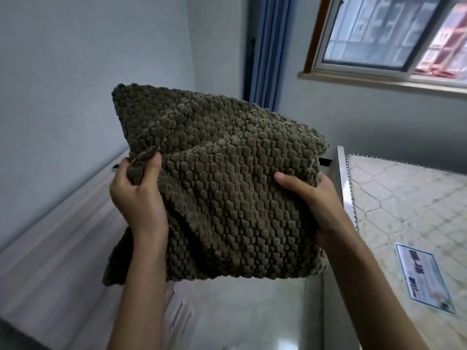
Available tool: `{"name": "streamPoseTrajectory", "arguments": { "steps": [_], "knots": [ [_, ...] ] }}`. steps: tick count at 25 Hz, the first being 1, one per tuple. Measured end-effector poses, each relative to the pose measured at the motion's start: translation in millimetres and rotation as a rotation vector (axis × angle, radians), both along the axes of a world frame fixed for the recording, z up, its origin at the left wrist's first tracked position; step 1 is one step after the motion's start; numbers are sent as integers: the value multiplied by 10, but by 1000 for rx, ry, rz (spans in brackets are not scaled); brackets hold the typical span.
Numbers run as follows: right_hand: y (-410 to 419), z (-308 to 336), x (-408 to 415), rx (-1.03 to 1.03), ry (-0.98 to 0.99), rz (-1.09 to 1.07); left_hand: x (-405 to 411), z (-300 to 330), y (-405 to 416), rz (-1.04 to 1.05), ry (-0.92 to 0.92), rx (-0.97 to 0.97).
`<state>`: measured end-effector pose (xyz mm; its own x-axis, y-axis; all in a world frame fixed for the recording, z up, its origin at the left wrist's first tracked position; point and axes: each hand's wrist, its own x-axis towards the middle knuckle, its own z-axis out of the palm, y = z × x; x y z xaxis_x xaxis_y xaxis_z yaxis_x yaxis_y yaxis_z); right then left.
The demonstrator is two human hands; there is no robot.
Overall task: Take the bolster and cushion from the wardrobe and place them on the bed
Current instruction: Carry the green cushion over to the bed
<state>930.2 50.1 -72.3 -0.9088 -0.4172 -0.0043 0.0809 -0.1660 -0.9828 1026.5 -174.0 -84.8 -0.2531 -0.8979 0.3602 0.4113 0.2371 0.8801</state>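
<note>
Both hands grip the olive cushion (222,188): left hand (139,198) bunching its left edge, right hand (316,205) clasping its right.

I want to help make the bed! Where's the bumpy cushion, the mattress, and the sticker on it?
cushion (227,178), head view, middle of its bumpy olive front
mattress (404,198), head view, bare quilted top
sticker (424,276), head view, centre of the label

The cushion (222,188) in the middle is olive-brown with a bumpy pebbled weave. At right, the bed (404,203) is cream with a quilted hexagon pattern. A blue curtain (267,49) hangs at top centre beside pale grey walls (75,72).
</note>
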Motion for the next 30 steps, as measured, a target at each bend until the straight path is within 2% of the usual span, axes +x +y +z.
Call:
{"name": "streamPoseTrajectory", "arguments": {
  "steps": [7,13,23,30],
  "knots": [
    [-150,-36,-689,17,15,-181,-1031,-69,-247,-218,-17,74],
    [-62,-181,-1411,33,-37,-244,-1972,-286,-233,-334,-57,159],
    [399,-149,-3455,6,-52,-427,-4362,-92,206,-500,-85,62],
    [451,-71,-4642,24,-31,-433,-5553,-90,275,-518,-90,131]
  ]
}}
